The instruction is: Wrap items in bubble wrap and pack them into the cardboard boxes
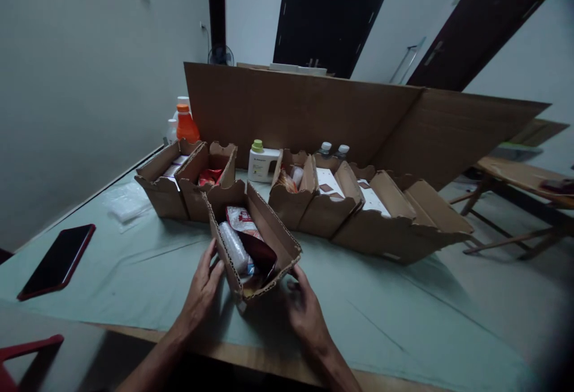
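I log near box (275, 227): open-topped cardboard, mid-table on green cloth (134, 272), in front of box row. Contents: clear-wrapped white roll (233, 247), red-white packet (242, 219), dark red pouch (263, 254). Left hand (201, 293) clasps left wall; right hand (305, 311) clasps near right corner. Behind: second box (197, 201) holds red packet (210, 177); green-capped white bottle (261, 164) stands beside it.

The left forearm (152, 356) and right forearm (334, 368) rise from the lower edge, angled toward each other. The left hand (201, 293) is back-up, with fingers stretched forward and slightly fanned, thumb on the inner side. The right hand (305, 311) sits a little nearer, also back-up, its fingers loosely bent inward, not closed.
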Demonstrator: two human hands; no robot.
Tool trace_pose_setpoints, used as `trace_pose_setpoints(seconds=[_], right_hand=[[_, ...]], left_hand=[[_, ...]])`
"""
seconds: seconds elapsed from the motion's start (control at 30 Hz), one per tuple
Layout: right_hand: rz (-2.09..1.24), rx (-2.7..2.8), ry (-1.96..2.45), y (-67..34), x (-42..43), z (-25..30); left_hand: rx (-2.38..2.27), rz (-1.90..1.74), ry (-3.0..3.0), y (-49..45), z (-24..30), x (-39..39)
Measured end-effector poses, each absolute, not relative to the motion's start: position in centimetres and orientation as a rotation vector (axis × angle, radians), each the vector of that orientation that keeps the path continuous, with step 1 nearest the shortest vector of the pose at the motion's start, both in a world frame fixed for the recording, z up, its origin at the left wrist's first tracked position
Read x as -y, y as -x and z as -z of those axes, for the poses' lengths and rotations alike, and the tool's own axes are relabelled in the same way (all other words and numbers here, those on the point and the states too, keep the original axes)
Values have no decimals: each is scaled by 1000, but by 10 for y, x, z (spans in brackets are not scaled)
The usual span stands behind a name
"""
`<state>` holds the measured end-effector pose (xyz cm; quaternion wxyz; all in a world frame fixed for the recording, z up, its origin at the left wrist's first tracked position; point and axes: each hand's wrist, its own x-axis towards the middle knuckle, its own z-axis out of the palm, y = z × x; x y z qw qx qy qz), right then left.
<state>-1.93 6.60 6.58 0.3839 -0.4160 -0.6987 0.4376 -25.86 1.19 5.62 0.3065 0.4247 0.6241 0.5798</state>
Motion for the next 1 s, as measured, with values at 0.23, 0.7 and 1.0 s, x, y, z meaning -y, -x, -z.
trace_pose_setpoints(seconds=[0.23, 0.7, 1.0], right_hand=[[-1269, 1718, 1083, 40, -73, -59], [-793, 2001, 1135, 69, -97, -64], [-513, 2044, 1148, 49, -172, -136]], left_hand=[[-1544, -1494, -1178, 264, -71, -49], [-1670, -1430, -1410, 268, -38, -30], [-1729, -1421, -1457, 286, -54, -78]])
